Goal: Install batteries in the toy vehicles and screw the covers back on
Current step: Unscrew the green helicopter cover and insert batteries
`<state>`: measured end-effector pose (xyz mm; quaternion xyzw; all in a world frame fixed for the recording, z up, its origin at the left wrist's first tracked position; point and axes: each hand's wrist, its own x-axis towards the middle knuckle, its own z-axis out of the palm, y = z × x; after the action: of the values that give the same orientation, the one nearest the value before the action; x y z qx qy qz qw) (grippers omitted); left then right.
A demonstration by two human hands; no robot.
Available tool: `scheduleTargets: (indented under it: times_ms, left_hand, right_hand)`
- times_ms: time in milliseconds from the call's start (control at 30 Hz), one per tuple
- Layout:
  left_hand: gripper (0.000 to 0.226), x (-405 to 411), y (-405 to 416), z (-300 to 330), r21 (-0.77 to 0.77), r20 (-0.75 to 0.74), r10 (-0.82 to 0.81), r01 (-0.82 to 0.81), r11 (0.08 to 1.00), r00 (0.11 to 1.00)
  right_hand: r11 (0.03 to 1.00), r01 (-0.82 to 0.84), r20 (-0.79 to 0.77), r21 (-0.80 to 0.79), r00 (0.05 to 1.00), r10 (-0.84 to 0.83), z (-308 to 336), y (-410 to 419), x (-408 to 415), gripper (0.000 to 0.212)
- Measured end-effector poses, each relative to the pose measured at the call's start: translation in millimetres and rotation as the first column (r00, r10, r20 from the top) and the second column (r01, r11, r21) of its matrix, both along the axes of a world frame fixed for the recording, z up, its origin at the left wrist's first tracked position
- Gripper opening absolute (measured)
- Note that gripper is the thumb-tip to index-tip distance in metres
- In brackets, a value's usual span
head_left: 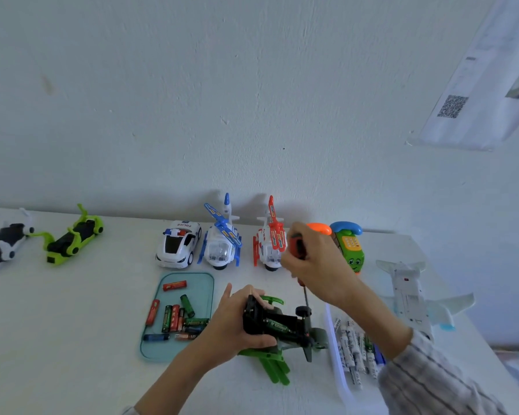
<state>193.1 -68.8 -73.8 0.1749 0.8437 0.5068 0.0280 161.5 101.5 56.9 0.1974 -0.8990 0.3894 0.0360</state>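
L hand (237, 322) grips the green toy helicopter (282, 330), belly up, near table (72, 310) edge at 6 o'clock. R hand (315, 265) is clenched round the red screwdriver (297, 250), shaft pointing down w/ tip by the toy's wheel end at about 1 o'clock from the L hand. Battery bay looks open, a green cell inside; can't tell if the cover is on it yet.

Judgement: screw step in hand. To do it well: keep toy pinned steady, shaft square to screw, press lightly while turning, stop when snug; plastic threads strip easily.

Outward: teal tray (204, 283) of loose batteries (174, 319) at 9 o'clock of the toy; clear tray w/ white cells (351, 345) at 3. Further back, 12 o'clock row: police car (179, 245), blue helicopter (222, 247), red helicopter (268, 247), toy phone (351, 247). White plane (411, 298) at 2.
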Motion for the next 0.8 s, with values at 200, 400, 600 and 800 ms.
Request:
scheduleTargets:
  times_ms: [200, 400, 600, 800]
  left_hand:
    - [0.048, 0, 2, -1, -0.006, -0.006, -0.007, 0.007, 1.0, 1.0]
    - [0.048, 1, 2, 0, -0.008, -0.005, -0.025, 0.024, 1.0, 1.0]
    - [0.048, 6, 0, -3, 0.106, 0.073, 0.005, -0.012, 0.994, 0.997]
    - [0.054, 7, 2, -14, 0.118, 0.025, 0.015, -0.017, 0.993, 1.0]
  right_hand:
    - [0.907, -0.161, 0.177, 0.388, 0.979, 0.098, -54, 2, 21, 0.019]
    - [0.942, -0.122, 0.16, 0.314, 0.984, 0.075, -63, 3, 32, 0.025]
    - [0.911, 0.413, 0.174, -0.01, 0.897, -0.405, -61, 66, 16, 0.035]
    - [0.766, 0.483, 0.322, 0.425, 0.71, -0.626, -118, 118, 12, 0.036]
